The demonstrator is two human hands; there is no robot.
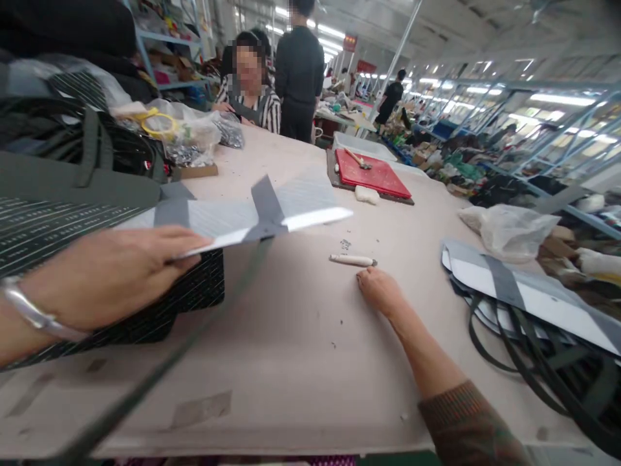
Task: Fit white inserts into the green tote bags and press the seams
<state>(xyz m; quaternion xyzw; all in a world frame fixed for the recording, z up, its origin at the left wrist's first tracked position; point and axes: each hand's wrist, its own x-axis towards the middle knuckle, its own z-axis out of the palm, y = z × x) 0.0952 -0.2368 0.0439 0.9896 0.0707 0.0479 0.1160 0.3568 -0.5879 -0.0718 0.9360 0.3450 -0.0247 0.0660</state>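
My left hand (109,272) grips the near end of a flat white panel (228,220) with grey straps sewn across it, holding it level above the table (291,362). A thin dark strap (160,375) hangs from the panel toward me. My right hand (381,291) rests on the table with fingers curled and nothing in it, just short of a small white marker (353,260). Under my left hand lies a stack of dark striped fabric pieces (53,233).
A pile of white panels with grey straps (533,298) lies at the right. A red cutting mat (373,173) with a tool sits farther back. Clear plastic bags of hardware (187,136) stand at the left. A seated person (250,90) and standing people are beyond the table.
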